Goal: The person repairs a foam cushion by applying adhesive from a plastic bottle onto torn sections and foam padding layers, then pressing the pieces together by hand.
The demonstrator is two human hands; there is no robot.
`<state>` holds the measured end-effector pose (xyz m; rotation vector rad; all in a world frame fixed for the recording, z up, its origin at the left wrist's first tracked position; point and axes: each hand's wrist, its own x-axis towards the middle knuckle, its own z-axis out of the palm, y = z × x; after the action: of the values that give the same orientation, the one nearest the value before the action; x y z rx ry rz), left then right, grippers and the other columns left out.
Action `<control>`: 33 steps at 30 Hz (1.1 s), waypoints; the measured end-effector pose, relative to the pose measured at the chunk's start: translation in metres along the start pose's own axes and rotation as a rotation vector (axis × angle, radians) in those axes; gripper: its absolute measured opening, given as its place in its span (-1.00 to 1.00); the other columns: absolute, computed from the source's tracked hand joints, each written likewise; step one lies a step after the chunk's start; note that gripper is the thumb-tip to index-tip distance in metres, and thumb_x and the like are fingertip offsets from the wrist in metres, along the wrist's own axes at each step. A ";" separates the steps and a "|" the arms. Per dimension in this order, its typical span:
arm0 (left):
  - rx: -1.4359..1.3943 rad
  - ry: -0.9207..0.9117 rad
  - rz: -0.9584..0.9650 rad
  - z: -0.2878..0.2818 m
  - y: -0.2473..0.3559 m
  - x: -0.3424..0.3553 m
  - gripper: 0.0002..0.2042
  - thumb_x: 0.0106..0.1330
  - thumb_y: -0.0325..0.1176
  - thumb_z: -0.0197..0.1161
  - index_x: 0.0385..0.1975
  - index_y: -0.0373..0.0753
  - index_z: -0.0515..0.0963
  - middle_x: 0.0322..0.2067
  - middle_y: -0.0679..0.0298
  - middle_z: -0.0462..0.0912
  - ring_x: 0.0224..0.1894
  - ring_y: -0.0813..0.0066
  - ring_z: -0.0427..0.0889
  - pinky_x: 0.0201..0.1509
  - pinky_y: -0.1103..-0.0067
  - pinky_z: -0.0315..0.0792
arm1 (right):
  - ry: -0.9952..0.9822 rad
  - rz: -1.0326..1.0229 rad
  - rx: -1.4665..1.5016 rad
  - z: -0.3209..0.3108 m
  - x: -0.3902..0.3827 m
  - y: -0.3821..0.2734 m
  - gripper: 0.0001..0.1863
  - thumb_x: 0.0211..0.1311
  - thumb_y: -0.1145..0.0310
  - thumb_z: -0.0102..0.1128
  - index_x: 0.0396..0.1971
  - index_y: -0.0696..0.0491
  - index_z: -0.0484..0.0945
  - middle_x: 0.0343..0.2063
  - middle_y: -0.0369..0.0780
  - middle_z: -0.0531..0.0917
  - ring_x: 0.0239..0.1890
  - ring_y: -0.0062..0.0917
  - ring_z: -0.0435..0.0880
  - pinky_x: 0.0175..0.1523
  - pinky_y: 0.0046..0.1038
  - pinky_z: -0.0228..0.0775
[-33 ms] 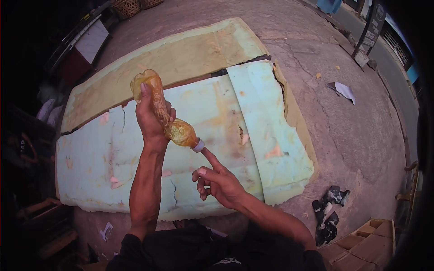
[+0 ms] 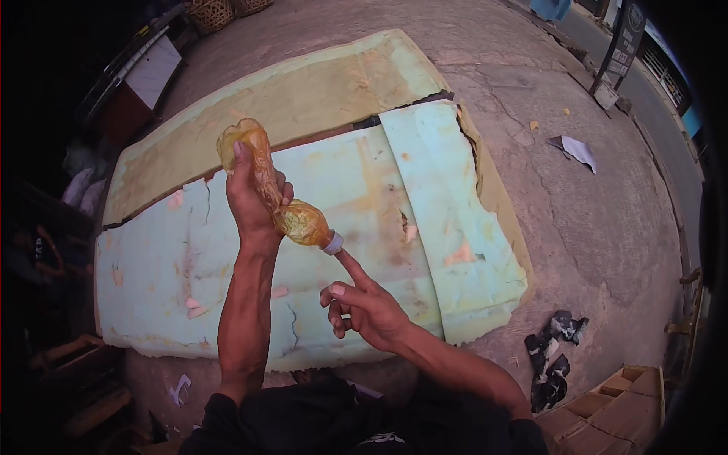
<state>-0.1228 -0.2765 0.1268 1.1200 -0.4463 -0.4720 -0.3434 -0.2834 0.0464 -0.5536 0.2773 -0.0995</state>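
Note:
A squeezed, crumpled plastic bottle (image 2: 303, 222), yellowish and see-through, is gripped in my left hand (image 2: 254, 189) above the pale foam. Its wide base points up and away, and its whitish cap (image 2: 333, 243) slants down to the right. My right hand (image 2: 373, 307) holds nothing; its index finger stretches up with the tip against the cap, while the thumb and other fingers are loosely bent and apart. Under both hands lies a light green foam sheet (image 2: 364, 273), stained and torn at its edges. A narrower green foam strip (image 2: 455, 227) overlaps it on the right.
Beyond lies a yellowish foam panel (image 2: 303, 91). On the concrete to the right are a torn scrap (image 2: 574, 150) and a black-and-white crumpled heap (image 2: 557, 356). Brown cardboard (image 2: 614, 413) sits at the lower right. A dark signboard (image 2: 626, 45) stands by the road; woven baskets (image 2: 211, 14) are far left.

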 end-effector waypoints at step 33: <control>0.141 0.230 -0.701 -0.139 -0.169 -0.009 -0.55 0.45 0.19 0.16 -0.07 -0.10 0.42 -0.45 0.37 0.45 -0.53 0.51 0.48 -0.51 0.49 0.44 | 0.754 -0.565 -1.772 -0.336 0.129 -0.375 -0.43 0.16 0.65 -0.04 0.08 -0.17 0.69 -0.14 -0.04 0.59 -0.07 -0.21 0.62 0.16 -0.28 0.45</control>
<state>-0.0748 -0.2289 -0.0819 1.4426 0.1358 -0.9180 -0.3231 -0.7923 -0.0581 -2.3688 0.9411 -0.6436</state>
